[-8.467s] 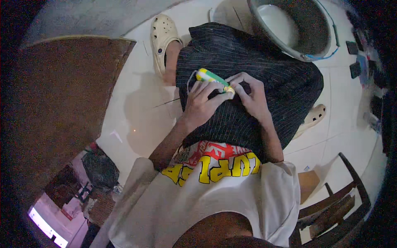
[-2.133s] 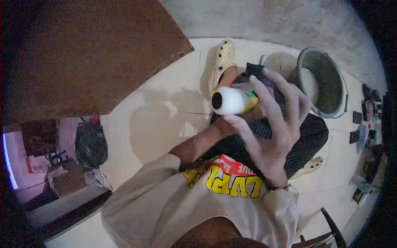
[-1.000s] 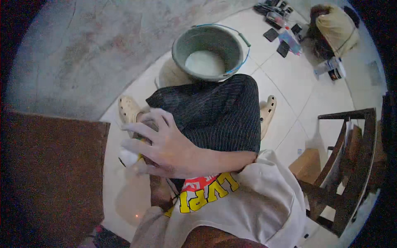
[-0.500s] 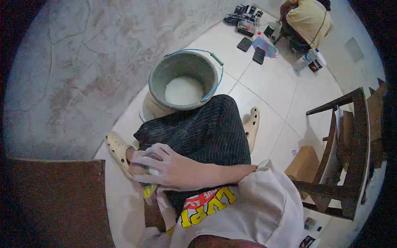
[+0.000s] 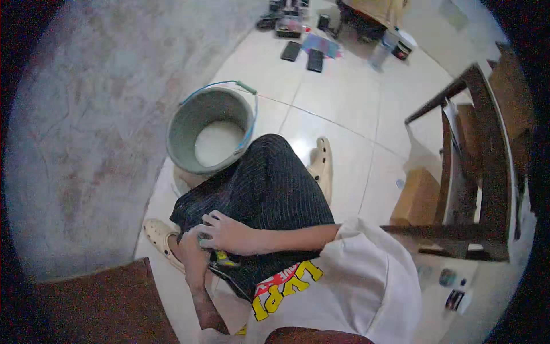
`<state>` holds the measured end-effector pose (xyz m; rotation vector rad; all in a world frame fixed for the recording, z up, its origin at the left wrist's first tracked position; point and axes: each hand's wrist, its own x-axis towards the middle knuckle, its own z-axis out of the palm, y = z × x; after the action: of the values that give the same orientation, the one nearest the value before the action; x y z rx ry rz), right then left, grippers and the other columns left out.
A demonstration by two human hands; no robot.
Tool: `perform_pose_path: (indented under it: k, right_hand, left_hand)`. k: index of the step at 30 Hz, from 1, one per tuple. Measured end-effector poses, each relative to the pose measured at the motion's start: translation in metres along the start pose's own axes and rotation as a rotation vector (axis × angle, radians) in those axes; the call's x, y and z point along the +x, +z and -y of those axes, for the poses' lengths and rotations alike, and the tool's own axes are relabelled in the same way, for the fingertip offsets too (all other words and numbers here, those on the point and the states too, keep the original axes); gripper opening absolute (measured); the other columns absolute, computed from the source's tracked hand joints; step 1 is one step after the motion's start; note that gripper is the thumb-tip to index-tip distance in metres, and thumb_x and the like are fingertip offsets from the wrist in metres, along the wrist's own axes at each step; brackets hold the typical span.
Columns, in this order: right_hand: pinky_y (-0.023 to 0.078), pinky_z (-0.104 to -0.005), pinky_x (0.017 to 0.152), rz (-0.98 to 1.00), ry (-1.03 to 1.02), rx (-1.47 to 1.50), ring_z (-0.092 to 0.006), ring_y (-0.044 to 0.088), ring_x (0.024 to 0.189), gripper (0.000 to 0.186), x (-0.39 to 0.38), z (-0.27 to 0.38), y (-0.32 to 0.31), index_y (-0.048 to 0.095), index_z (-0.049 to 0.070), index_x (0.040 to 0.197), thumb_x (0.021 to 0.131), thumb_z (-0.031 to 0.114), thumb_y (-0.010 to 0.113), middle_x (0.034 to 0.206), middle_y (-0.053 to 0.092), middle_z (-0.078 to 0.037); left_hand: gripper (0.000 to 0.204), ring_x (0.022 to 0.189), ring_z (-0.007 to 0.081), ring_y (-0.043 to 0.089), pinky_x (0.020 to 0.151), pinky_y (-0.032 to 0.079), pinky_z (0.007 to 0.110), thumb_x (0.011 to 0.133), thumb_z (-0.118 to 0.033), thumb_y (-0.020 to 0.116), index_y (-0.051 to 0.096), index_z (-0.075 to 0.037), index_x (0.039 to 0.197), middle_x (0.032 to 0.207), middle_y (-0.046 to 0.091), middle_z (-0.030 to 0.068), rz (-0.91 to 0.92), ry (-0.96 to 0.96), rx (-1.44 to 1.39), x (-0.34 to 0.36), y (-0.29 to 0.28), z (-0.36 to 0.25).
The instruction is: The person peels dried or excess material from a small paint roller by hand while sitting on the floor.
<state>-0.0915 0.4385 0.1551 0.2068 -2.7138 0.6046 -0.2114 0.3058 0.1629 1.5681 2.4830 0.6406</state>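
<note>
My left hand [image 5: 193, 253] and my right hand [image 5: 232, 235] meet in front of my lap, fingers bent and close together. Between them is a small plastic packet [image 5: 227, 260] with yellow and green print, its lower part showing under my right palm. Just where the fingertips grip it is partly hidden. A grey bucket [image 5: 182, 123] stands beyond my knee, with white material [image 5: 220, 143] in its bottom. Its blue wire handle [image 5: 254, 117] with a green grip rests toward the right side of the rim.
A rough grey wall [image 5: 91, 126] rises on the left, above a brown board [image 5: 103, 304]. To the right stand a dark wooden chair frame [image 5: 492, 172] and a cardboard box [image 5: 421, 198]. Phones [image 5: 314, 61] and another person [image 5: 372, 14] are at the far end.
The view has shifted, moving the bucket and floor items leftward and up. My left hand, mostly covered before, now shows beside the right one. The packet now sits under my right palm.
</note>
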Motion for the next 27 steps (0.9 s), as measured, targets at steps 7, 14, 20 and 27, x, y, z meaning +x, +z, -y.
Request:
perform_pose_path:
  k: [7, 14, 20, 27]
  right_hand:
    - [0.039, -0.0471, 0.100, -0.017, 0.034, 0.033, -0.0324, 0.049, 0.116, 0.023, -0.009, -0.021, -0.006, 0.068, 0.013, 0.099, 0.077, 0.018, 0.063, 0.112, 0.057, -0.010]
    - [0.047, -0.0419, 0.083, -0.136, -0.045, 0.310, -0.0297, 0.057, 0.095, 0.015, 0.003, -0.017, -0.005, 0.064, 0.007, 0.092, 0.078, 0.012, 0.061, 0.093, 0.058, -0.010]
    - [0.052, -0.0407, 0.073, -0.199, 0.288, 0.521, -0.0346, 0.064, 0.083, 0.018, 0.022, -0.029, -0.037, 0.066, 0.003, 0.089, 0.071, 0.003, 0.067, 0.086, 0.063, -0.015]
    - [0.050, -0.0243, 0.069, -0.307, 0.672, 0.716, -0.0086, 0.061, 0.074, 0.010, 0.046, -0.063, -0.071, 0.071, 0.001, 0.088, 0.084, 0.010, 0.071, 0.077, 0.067, -0.002]
  left_hand:
    - [0.041, 0.089, 0.0369, 0.065, 0.080, 0.049, 0.042, 0.068, -0.013, 0.073, 0.065, -0.001, 0.107, 0.095, 0.067, 0.0196, 0.427, -0.093, -0.209, 0.027, -0.033, -0.003]
    - [0.040, 0.094, 0.0350, 0.065, 0.084, 0.049, 0.040, 0.070, -0.010, 0.069, 0.066, -0.001, 0.109, 0.099, 0.067, 0.0181, 0.482, -0.075, -0.389, 0.015, -0.032, 0.016]
    - [0.038, 0.107, 0.0346, 0.061, 0.091, 0.049, 0.042, 0.074, -0.017, 0.073, 0.067, -0.001, 0.108, 0.110, 0.063, 0.0184, 0.214, 0.065, -0.175, -0.008, -0.027, -0.007]
    - [0.051, 0.100, 0.0269, 0.058, 0.087, 0.049, 0.040, 0.073, -0.018, 0.072, 0.064, -0.010, 0.122, 0.107, 0.059, 0.0078, -0.168, 0.239, 0.074, -0.011, -0.055, -0.015]
